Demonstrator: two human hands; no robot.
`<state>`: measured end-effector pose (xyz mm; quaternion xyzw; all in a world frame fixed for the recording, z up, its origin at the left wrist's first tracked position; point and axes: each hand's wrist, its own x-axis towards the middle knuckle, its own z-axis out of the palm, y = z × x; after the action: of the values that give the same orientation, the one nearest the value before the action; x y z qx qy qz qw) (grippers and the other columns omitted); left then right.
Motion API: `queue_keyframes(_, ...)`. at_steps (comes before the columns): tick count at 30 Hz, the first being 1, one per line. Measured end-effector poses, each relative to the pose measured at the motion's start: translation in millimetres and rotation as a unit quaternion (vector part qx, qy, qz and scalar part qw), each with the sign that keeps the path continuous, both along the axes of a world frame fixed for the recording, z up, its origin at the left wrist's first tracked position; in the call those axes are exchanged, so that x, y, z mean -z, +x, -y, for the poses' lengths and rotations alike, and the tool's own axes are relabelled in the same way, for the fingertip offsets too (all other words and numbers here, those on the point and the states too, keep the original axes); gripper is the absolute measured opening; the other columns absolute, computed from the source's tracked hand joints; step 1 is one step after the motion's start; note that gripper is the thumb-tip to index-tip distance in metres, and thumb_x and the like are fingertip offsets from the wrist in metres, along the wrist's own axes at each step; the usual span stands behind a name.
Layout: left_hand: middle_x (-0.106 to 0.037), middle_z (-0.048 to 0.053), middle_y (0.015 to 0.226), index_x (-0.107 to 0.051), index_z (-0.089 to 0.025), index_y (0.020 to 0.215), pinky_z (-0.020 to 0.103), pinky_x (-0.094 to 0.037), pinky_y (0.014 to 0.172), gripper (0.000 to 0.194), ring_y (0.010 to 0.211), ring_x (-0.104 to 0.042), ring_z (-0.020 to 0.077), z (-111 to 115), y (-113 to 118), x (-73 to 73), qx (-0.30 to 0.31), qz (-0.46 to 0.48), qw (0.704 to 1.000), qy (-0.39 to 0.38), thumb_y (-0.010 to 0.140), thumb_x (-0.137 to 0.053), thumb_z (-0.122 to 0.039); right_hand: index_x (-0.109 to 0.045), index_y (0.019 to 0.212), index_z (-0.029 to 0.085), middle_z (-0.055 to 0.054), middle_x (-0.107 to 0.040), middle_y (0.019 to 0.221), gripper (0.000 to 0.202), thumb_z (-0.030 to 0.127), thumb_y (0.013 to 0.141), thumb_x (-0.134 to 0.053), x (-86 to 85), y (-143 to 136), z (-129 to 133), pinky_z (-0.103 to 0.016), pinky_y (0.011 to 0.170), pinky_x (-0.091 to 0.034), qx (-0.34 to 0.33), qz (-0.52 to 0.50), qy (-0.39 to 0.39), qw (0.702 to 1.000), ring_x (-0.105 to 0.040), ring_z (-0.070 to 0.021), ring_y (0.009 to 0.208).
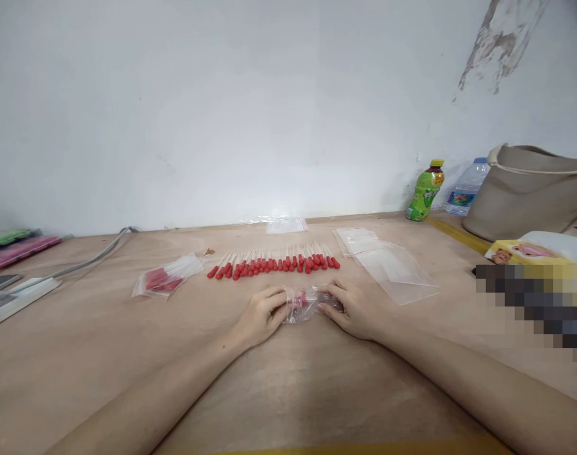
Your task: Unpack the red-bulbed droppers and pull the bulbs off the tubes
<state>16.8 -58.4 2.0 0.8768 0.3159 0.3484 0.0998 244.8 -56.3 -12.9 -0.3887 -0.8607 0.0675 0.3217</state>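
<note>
A clear plastic bag (311,304) with something red in it lies between my hands on the table. My left hand (264,313) is closed on the bag's left end, thumb and fingers pinching it. At the other end my right hand (352,309) grips the plastic, its fingers curled. Just beyond the hands stretches a row of red-tipped sticks (273,264), their pale shafts pointing to the wall. Left of my left hand lies another clear bag (167,278) with red-tipped pieces inside. Flat empty zip bags (387,262) overlap to the right of the row.
One more flat bag (287,225) lies near the wall. At the right stand a green drink bottle (425,193), a water bottle (466,189), a grey-beige bucket-like container (529,196) and a yellow pack (529,253). A grey cable (93,258) and a pink item (25,253) are at the left.
</note>
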Motion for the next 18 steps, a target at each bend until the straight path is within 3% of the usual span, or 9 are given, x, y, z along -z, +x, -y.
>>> queue_keyframes(5, -0.065, 0.008, 0.094, -0.063, -0.017, 0.098, 0.030, -0.051, 0.074, 0.024, 0.083, -0.062, 0.0167, -14, -32, -14.4, -0.022, 0.103, 0.989, -0.105, 0.082, -0.052, -0.031, -0.056, 0.103, 0.018, -0.006, -0.053, 0.088, 0.025, 0.032, 0.084, -0.047, 0.8, 4, -1, -0.029, 0.066, -0.044, 0.013, -0.005, -0.007, 1.000, -0.052, -0.0150, 0.072)
queue_keyframes(9, -0.068, 0.006, 0.083, -0.063, -0.016, 0.096, 0.033, -0.053, 0.072, 0.036, 0.071, -0.064, 0.0162, -32, -84, -35.2, -0.128, 0.177, 0.951, -0.220, 0.073, -0.060, -0.043, -0.055, 0.105, 0.018, -0.006, -0.053, 0.090, 0.027, 0.033, 0.084, -0.047, 3.0, 6, -2, -0.030, 0.066, -0.044, 0.016, 0.000, -0.013, 1.000, -0.052, -0.0148, 0.070)
queue_keyframes(13, -0.068, 0.006, 0.089, -0.063, -0.016, 0.097, 0.032, -0.053, 0.073, 0.041, 0.073, -0.064, 0.0161, -40, -106, -54.9, -0.260, 0.263, 0.916, -0.156, 0.069, -0.062, -0.046, -0.055, 0.104, 0.018, -0.007, -0.053, 0.089, 0.026, 0.032, 0.084, -0.047, 2.5, 5, -2, -0.031, 0.066, -0.044, 0.012, -0.002, -0.012, 1.000, -0.051, -0.0156, 0.070)
queue_keyframes(15, -0.067, 0.006, 0.093, -0.063, -0.016, 0.096, 0.032, -0.052, 0.074, 0.038, 0.078, -0.063, 0.0171, -41, -96, -58.4, -0.284, 0.247, 0.922, -0.092, 0.070, -0.062, -0.044, -0.055, 0.104, 0.019, -0.007, -0.053, 0.088, 0.025, 0.031, 0.084, -0.047, 1.7, 4, -2, -0.032, 0.066, -0.044, 0.007, -0.002, -0.016, 1.000, -0.051, -0.0159, 0.070)
queue_keyframes(18, -0.065, 0.005, 0.087, -0.066, -0.017, 0.093, 0.030, -0.050, 0.075, 0.030, 0.079, -0.061, 0.0170, -47, -67, -54.6, -0.266, 0.151, 0.952, 0.017, 0.073, -0.059, -0.039, -0.055, 0.105, 0.019, -0.007, -0.053, 0.090, 0.026, 0.031, 0.083, -0.047, 0.9, 5, -2, -0.032, 0.066, -0.044, 0.004, -0.003, -0.021, 1.000, -0.051, -0.0158, 0.070)
